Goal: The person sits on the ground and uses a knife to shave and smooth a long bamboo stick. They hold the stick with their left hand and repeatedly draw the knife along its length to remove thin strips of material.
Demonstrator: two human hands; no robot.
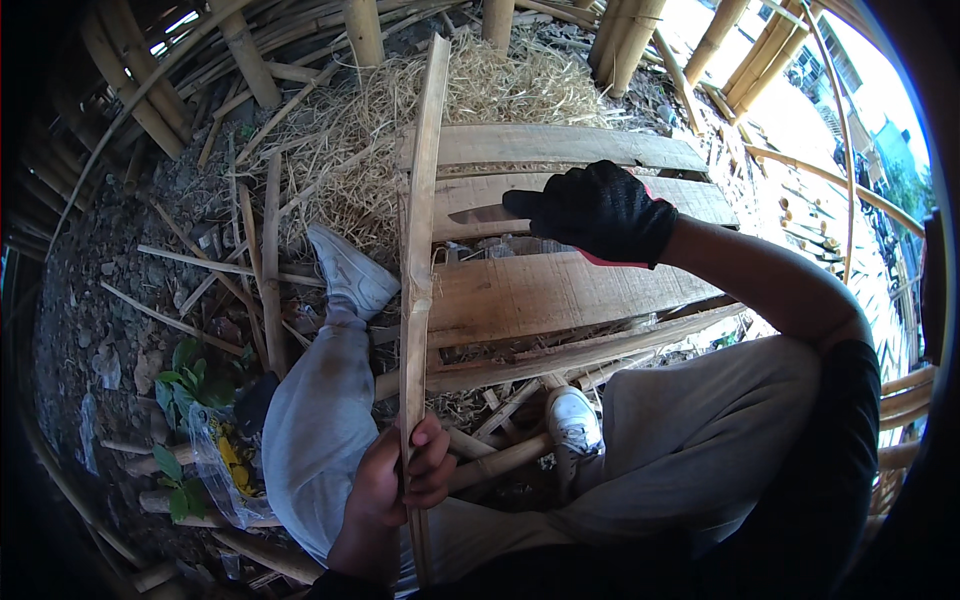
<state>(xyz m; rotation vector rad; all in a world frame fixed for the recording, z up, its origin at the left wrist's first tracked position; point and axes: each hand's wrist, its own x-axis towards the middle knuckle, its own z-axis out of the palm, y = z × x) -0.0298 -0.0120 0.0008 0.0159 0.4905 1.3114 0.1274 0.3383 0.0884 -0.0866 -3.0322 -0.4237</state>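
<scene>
My bare left hand (408, 470) is wrapped round the lower part of a long split bamboo strip (422, 220). The strip stands lengthwise in front of me, its far end reaching past the plank platform. In a black glove with some red on it, my right hand (600, 212) grips a knife (478, 214); the handle is mostly hidden in the fist. The blade points left toward the strip, with a small gap between them. Below the knife lies a low platform of wooden planks (570, 295).
Pale shavings (510, 85) are heaped beyond the platform. Bamboo posts (628, 45) stand at the back. Loose bamboo pieces (272, 265) litter the dirt on the left, near a clear plastic bag (222, 470) and a green plant (180, 385). My shoes (352, 272) flank the platform's near side.
</scene>
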